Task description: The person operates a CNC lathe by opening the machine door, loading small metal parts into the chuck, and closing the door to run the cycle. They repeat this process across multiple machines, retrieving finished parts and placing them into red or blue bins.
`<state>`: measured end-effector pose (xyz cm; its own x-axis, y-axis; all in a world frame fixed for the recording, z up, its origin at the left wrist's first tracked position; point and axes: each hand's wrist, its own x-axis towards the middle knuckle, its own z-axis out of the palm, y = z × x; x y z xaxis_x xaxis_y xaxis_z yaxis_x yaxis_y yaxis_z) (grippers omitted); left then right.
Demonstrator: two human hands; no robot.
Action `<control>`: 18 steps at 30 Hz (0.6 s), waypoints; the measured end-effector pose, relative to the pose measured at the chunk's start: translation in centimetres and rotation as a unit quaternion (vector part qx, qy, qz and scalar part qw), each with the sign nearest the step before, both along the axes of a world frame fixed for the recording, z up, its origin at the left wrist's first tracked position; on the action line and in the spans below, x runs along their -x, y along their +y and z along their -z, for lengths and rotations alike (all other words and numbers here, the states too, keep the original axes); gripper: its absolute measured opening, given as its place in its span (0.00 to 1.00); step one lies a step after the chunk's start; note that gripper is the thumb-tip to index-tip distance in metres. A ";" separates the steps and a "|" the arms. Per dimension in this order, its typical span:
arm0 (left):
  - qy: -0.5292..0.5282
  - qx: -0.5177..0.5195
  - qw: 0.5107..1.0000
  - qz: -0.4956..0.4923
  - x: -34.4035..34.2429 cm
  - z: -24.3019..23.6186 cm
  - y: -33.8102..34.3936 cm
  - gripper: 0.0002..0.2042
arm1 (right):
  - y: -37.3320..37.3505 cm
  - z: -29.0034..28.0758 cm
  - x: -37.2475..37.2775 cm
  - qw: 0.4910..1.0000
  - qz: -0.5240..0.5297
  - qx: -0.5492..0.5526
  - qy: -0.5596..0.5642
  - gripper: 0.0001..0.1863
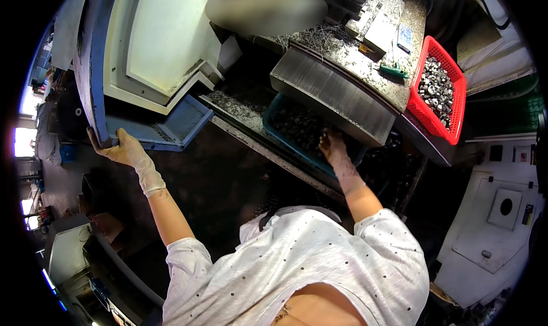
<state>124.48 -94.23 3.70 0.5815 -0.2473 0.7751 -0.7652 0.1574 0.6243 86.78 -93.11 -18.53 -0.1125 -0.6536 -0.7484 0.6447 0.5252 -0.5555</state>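
Note:
My left hand (124,149), in a pale thin glove, grips the lower corner of a blue metal machine panel (98,92), its thumb on the near side and its fingers around the edge. Beside it a blue metal tray (171,133) slopes under the white inner casing. My right hand (335,147), also gloved, reaches over the near side of a teal basket (279,133), with its fingers bent. Dark small parts (299,126) fill the basket, partly hidden under a metal ledge (337,95). Shadow hides what the right fingers hold, if anything.
A red plastic basket (456,97) of small metal parts (436,92) stands at the right. A green-handled tool (393,70) lies on the chip-strewn machine bed (325,43). A metal rail (274,148) runs in front of the teal basket. A white cabinet (485,217) stands far right.

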 end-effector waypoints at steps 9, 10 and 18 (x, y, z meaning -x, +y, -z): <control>0.003 0.004 1.000 -0.005 1.4 -0.9 -0.6 0.25 | -5.1 -20.2 -12.9 0.815 -0.417 0.397 0.056 0.13; 0.003 0.006 1.000 -0.007 1.1 -1.0 -0.6 0.25 | -7.4 -22.2 -13.4 0.802 -0.378 0.454 0.090 0.13; -0.030 -0.008 0.999 -0.019 0.0 -0.6 -0.3 0.27 | -31.8 -19.9 -13.2 0.883 0.143 0.428 0.128 0.10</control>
